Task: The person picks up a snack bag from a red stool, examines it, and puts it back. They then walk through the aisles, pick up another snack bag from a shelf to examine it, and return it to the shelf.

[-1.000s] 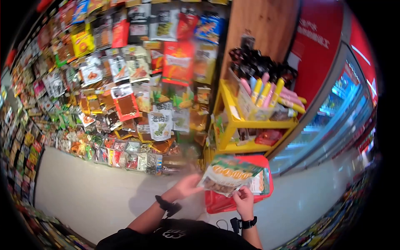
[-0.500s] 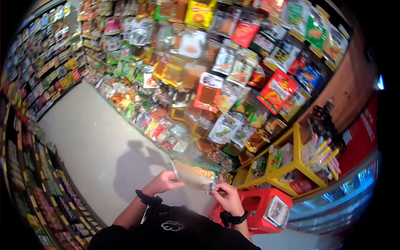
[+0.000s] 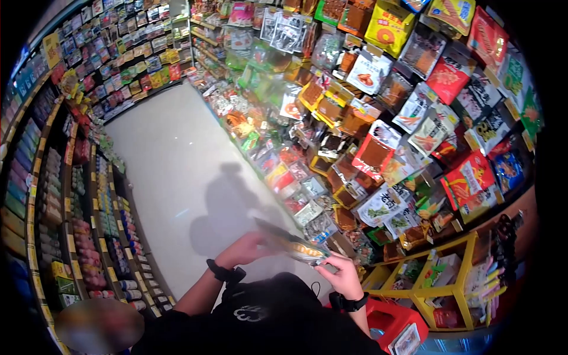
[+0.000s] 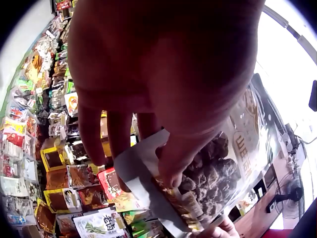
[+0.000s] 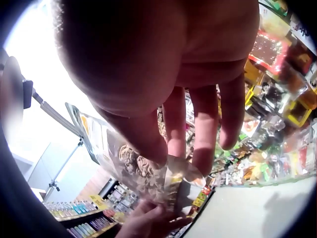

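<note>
Both hands hold a clear-windowed food packet (image 3: pixel 302 248) in front of the body; dried brown lumps (image 4: pixel 210 173) show through it. In the head view the packet is tilted, seen nearly edge-on. The left hand (image 3: pixel 244 249) pinches one edge, its thumb on the front by a pale folded strip and its fingers behind, as the left wrist view shows. At the opposite side, the right hand (image 3: pixel 343 277) pinches the packet between thumb and fingers. Its thumb (image 5: pixel 151 151) lies over the clear window in the right wrist view.
Hanging snack packets (image 3: pixel 378 154) fill the rack at front right. Stocked shelves (image 3: pixel 83 225) line the left, with pale floor (image 3: pixel 171 154) between. At lower right stand a yellow shelf unit (image 3: pixel 417 293) and a red plastic item (image 3: pixel 384 319) with a packet on it.
The head view has swung left, so the rack, yellow unit and red item sit farther right. The packet has turned from face-on to nearly edge-on, still between both hands.
</note>
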The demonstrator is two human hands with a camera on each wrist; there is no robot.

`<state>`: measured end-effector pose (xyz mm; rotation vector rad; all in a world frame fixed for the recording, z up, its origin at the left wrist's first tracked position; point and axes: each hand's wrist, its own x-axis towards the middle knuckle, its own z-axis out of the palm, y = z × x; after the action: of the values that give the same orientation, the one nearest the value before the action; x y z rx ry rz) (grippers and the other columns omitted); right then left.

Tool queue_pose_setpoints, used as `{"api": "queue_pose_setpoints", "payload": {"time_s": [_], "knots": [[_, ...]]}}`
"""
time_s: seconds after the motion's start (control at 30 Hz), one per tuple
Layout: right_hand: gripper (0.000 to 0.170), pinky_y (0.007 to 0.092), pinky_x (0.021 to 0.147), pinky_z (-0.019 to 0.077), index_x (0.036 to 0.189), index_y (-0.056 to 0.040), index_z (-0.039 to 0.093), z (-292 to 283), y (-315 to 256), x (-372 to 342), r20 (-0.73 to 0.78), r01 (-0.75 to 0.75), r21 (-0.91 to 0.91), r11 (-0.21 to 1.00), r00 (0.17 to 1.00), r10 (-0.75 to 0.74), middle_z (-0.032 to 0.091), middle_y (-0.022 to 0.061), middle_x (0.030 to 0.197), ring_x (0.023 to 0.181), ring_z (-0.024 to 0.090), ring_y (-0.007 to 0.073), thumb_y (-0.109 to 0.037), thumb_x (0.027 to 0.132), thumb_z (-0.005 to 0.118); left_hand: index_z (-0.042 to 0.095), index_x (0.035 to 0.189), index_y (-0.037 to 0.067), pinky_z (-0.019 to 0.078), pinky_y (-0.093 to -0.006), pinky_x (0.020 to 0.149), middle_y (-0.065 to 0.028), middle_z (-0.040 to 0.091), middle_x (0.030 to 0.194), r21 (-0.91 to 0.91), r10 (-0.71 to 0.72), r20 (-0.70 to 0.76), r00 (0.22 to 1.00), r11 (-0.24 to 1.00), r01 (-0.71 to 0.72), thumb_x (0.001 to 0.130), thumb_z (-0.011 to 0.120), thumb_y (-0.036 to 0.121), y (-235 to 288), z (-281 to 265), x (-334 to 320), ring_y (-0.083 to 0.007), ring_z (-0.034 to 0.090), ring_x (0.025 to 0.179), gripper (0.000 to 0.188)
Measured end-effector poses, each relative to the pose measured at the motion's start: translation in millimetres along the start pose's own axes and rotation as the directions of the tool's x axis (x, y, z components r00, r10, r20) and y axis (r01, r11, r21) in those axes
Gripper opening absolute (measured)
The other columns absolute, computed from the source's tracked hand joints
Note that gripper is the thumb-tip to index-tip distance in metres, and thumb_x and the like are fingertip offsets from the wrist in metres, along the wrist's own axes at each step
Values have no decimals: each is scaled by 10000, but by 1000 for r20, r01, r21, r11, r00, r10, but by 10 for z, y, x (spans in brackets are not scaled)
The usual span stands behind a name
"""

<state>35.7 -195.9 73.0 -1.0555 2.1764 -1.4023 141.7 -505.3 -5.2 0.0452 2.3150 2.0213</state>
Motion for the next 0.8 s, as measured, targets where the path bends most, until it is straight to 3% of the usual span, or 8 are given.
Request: {"api": "queue_pose_setpoints", "payload": {"time_s": [0.13,0.3,0.37,0.5,0.6,0.67,0.7,0.8], "knots": [[193,320,844,576,1085,34,753,-40,248,463,18,44,21,999,999,-44,782,148,1065,950,751,263,23,894,781,731,1215,21,542,-348,973,-64,762,1121,225,-33,-37,999,974,41,973,774,148,-79,-209,142,-180,696,1076,276],[169,335,825,588,1074,24,767,-132,607,1243,83,180,61,982,979,-185,787,150,1014,929,767,280,22,905,764,737,1210,29,542,-371,980,-90,760,1140,186,-75,-137,988,977,100,956,783,144,103,-462,425,-205,693,1094,283],[149,335,796,581,1045,27,776,-183,633,1510,109,138,120,983,982,-151,781,149,981,894,765,271,34,897,763,779,1182,11,549,-406,980,-171,772,1195,270,-108,-257,960,946,178,928,791,173,365,-517,573,-292,724,1043,301],[146,326,771,568,1043,27,781,-375,596,1975,200,86,313,946,968,-154,770,139,928,861,751,242,46,900,763,752,1209,13,534,-388,1023,-125,761,1237,201,-125,-184,975,966,162,920,815,161,427,-766,983,-246,692,1133,330],[127,323,762,564,1037,24,784,-522,591,2332,240,97,336,937,953,-184,765,128,916,838,743,231,33,913,760,720,1262,6,528,-388,1038,-140,743,1255,195,-226,-148,963,948,253,892,843,164,581,-852,1150,-254,685,1153,421],[148,331,791,562,1058,23,778,-576,665,2618,292,145,322,936,925,-243,766,132,952,869,739,235,17,911,764,673,1329,5,527,-389,1042,-130,719,1280,217,-23,-375,927,970,111,876,858,157,509,-840,1190,-240,677,1160,513],[162,336,809,559,1071,22,773,-568,692,2745,279,186,333,924,917,-285,766,136,975,891,736,236,9,910,767,643,1357,14,527,-380,1038,-106,698,1299,195,13,-392,920,978,70,884,863,146,492,-846,1203,-212,665,1159,539],[194,350,854,551,1097,18,760,-522,691,3092,318,235,348,907,881,-350,763,147,1023,941,728,250,-12,907,773,645,1359,27,539,-361,1005,-82,714,1266,107,-64,-454,889,986,126,901,859,140,480,-930,1171,-169,673,1113,518]]}}
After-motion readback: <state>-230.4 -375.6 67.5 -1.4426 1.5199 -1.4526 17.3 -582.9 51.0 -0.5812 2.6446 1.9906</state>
